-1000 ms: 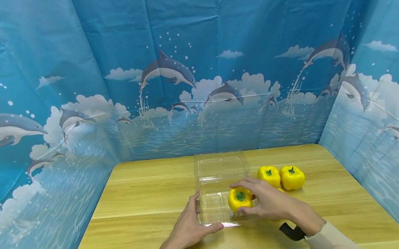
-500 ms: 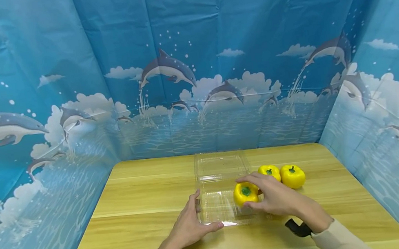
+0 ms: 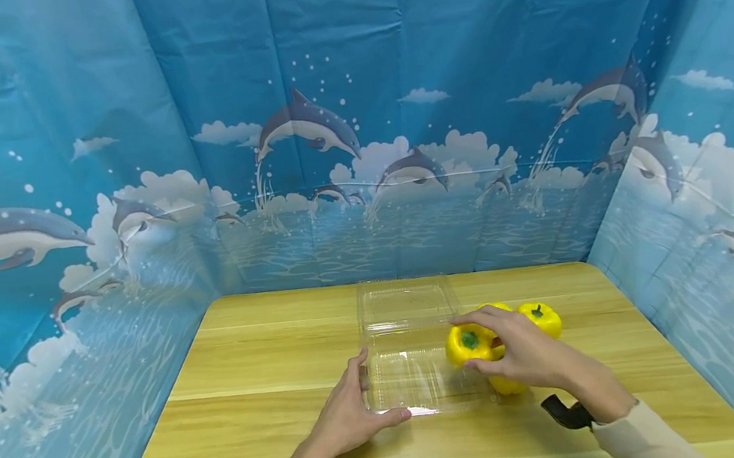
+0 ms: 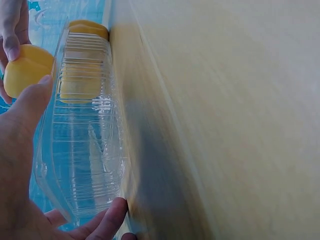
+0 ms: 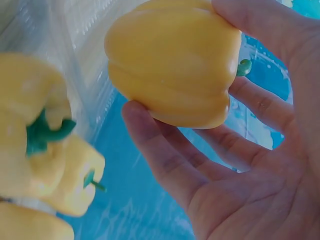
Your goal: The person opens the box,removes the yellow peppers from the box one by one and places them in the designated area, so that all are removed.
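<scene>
My right hand (image 3: 523,347) holds a yellow bell pepper (image 3: 470,344) with a green stem, thumb on one side and fingers on the other. In the head view the pepper overlaps the right end of a clear plastic clamshell container (image 3: 392,388), whose lid (image 3: 406,304) lies folded back open. My left hand (image 3: 347,412) grips the container's left end, thumb along its near edge and fingers at its far left side. The right wrist view shows the held pepper (image 5: 172,62) up close, with the fingertips against its side.
More yellow peppers sit on the wooden table (image 3: 254,370) right of the container: one pepper (image 3: 542,320) at the back right, another pepper (image 3: 509,383) below the right hand, and one partly hidden behind it. A blue dolphin-print curtain (image 3: 340,232) surrounds the table.
My right hand has moved to the right with the pepper, from over the container's middle toward its right end and the other peppers. The left hand and the container have stayed put.
</scene>
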Demonstrator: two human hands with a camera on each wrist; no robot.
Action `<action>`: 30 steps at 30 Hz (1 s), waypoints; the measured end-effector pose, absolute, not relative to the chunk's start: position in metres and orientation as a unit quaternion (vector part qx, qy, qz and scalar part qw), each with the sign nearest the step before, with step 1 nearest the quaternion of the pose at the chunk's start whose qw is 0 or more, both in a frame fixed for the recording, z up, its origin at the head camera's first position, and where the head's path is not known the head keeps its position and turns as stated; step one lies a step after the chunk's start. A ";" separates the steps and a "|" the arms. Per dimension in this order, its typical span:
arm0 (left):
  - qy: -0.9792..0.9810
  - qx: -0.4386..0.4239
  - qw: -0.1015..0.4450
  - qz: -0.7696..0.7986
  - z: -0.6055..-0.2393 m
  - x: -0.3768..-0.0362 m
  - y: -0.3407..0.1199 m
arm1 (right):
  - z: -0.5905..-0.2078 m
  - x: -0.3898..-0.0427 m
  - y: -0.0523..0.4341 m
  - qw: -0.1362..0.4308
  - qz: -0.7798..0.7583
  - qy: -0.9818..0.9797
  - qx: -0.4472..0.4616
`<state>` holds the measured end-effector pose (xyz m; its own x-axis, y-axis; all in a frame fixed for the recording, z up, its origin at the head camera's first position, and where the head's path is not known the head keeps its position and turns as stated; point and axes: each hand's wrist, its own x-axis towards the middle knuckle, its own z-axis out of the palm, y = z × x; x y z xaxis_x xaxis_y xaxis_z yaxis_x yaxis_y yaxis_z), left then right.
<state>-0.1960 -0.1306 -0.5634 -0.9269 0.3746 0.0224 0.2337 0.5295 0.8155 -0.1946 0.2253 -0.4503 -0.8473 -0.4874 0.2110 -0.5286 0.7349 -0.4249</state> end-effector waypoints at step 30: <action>0.869 0.169 0.082 0.459 -0.562 -0.198 -0.132 | -0.435 -0.194 0.279 0.056 0.266 -0.941 0.202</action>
<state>-0.1979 -0.1320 -0.5619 -0.9297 0.3681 0.0133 0.2185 0.5219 0.8245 -0.1942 0.2790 -0.4347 -0.9120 -0.3507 0.2128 -0.4102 0.7770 -0.4776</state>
